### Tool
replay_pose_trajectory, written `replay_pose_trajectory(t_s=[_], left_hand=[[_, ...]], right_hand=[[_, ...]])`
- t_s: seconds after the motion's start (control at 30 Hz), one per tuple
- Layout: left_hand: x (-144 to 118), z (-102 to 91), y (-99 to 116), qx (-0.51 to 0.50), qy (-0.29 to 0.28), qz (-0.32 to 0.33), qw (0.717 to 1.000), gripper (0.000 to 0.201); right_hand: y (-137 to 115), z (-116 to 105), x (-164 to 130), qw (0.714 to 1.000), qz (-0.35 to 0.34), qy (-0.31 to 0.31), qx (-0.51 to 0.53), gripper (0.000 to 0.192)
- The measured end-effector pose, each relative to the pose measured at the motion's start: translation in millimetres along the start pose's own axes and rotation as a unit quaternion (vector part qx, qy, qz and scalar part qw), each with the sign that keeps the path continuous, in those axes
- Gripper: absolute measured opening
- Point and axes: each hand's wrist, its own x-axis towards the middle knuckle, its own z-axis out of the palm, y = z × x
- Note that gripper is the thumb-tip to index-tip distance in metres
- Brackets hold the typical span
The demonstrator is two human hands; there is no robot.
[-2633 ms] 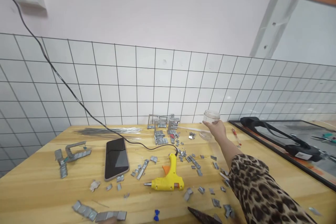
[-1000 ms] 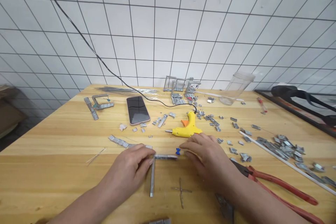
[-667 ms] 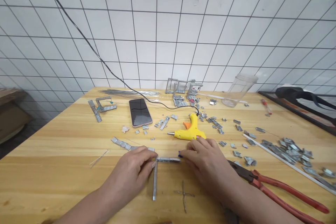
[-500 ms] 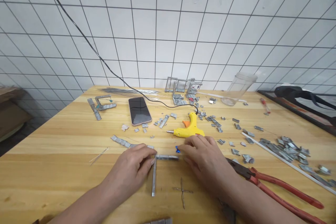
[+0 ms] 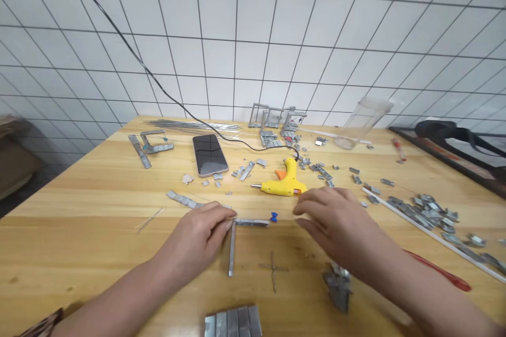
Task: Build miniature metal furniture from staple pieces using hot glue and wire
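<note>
Grey L-shaped metal strip [image 5: 233, 237], flat, thin, segmented

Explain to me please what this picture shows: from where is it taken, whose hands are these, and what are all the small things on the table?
The picture comes from a camera worn on a person's head, looking forward and down, so both bare hands belong to that person. The left hand presses on the corner of an L-shaped strip of metal staples lying on the wooden table. The right hand hovers open above the table, holding nothing, near a yellow hot glue gun and a tiny blue bow. Around them lie loose staple pieces, a smartphone, a clear plastic jar, red-handled pliers and small staple frames by the tiled wall.
</note>
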Motion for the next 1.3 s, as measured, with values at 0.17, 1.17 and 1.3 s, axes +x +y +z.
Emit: replay_pose_trajectory(t_s=[0.17,1.17,1.3], left_hand=[[-1,-4.8,-7,0.019,0.003,0.093,0.996,0.031],[-1,-5.0,-1,0.012,-0.038,0.072,0.997,0.031],[1,-2.5,-1,0.000,-0.036,0.044,0.998,0.028]], right_hand=[[36,-32,-27,0.992,0.122,0.036,-0.017,0.021],[-54,19,44,0.991,0.005,-0.124,0.053,0.010],[-56,31,50,0.990,0.002,-0.134,0.050,0.008]])
